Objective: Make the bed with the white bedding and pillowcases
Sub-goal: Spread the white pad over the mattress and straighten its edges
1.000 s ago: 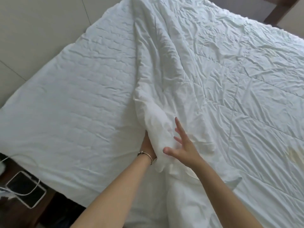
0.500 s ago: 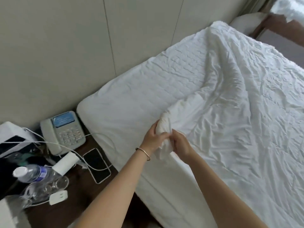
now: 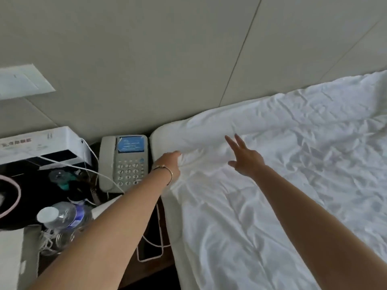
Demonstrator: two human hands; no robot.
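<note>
The white duvet [image 3: 282,164] now lies spread over the bed up to its head corner by the wall, wrinkled all over. My left hand [image 3: 170,162] grips the duvet's corner at the bed's top left edge, fingers curled into the fabric, a thin bracelet on the wrist. My right hand [image 3: 245,158] hovers just above the duvet a little to the right, fingers straight and spread, holding nothing.
A dark nightstand left of the bed holds a grey desk phone [image 3: 123,162], a white box [image 3: 39,145], a water bottle [image 3: 62,214], white cables and a smartphone [image 3: 150,233] by the mattress edge. The beige panelled wall [image 3: 167,59] runs behind the bed.
Both hands pulled the bunched duvet corner up to the bed's head corner. My right hand has let go and opened; my left still holds the corner. The view swung left.
</note>
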